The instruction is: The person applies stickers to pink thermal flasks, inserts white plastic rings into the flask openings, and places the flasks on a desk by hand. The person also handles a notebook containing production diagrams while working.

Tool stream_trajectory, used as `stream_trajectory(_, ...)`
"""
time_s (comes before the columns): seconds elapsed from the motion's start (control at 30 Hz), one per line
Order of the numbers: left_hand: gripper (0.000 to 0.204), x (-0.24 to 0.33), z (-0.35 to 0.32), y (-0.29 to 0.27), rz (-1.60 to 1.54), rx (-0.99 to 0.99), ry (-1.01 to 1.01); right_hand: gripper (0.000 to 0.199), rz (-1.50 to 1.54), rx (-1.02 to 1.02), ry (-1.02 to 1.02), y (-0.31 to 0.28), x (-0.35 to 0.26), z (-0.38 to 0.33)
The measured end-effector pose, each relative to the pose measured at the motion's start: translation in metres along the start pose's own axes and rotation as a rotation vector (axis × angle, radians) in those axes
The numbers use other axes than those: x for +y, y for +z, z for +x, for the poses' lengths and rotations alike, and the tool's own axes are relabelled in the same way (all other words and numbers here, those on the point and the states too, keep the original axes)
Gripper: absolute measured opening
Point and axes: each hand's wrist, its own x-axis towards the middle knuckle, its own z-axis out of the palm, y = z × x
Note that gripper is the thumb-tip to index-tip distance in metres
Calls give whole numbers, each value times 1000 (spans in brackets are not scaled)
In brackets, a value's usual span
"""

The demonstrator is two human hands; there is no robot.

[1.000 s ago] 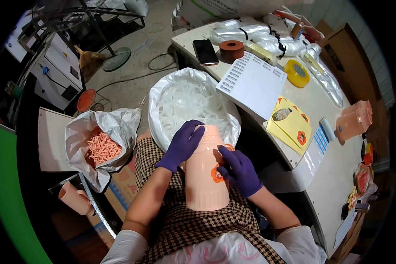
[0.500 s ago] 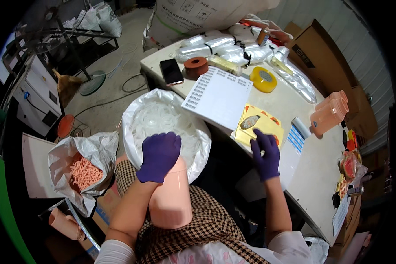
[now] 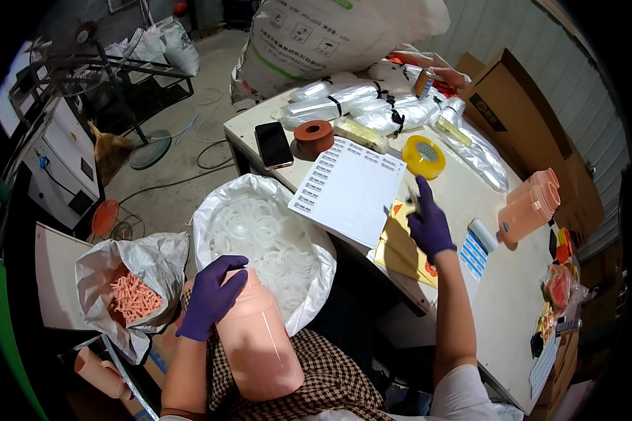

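My left hand (image 3: pixel 213 295), in a purple glove, is closed round the neck end of a pink plastic bottle (image 3: pixel 263 351). The bottle lies tilted on my checked apron (image 3: pixel 323 358), its base toward me. Over the table, my right hand (image 3: pixel 430 221), also gloved, pinches a small, blurred oval sticker (image 3: pixel 412 197) between thumb and fingers. Below that hand lies a yellow sticker sheet (image 3: pixel 397 256), partly in its shadow. A white sheet with small printed labels (image 3: pixel 347 193) is just left of it.
A white sack of clear rings (image 3: pixel 260 224) stands between me and the table (image 3: pixel 498 302). Left of it is a bag of pink pieces (image 3: pixel 135 295). The table holds a phone (image 3: pixel 273 145), brown tape (image 3: pixel 314 137), clear tape (image 3: pixel 423 157), plastic-wrapped bundles (image 3: pixel 319 107) and pink bottles (image 3: pixel 530 207).
The oval sticker has come off the yellow sheet and is at my right fingertips, lifted slightly farther away. My left hand has slid to the bottle's left side, and the bottle leans differently.
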Motion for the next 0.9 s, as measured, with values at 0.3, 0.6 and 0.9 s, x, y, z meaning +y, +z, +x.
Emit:
stream_trajectory(0.3,33,2,-18,-1,65,70,8,36,-292,-93,-16,41,4,90)
stream_trajectory(0.6,32,0,-25,0,53,55,140,38,-476,-127,32,59,26,118)
stream_trajectory(0.9,28,-3,-27,2,26,93,126,45,-480,-209,-22,63,31,132)
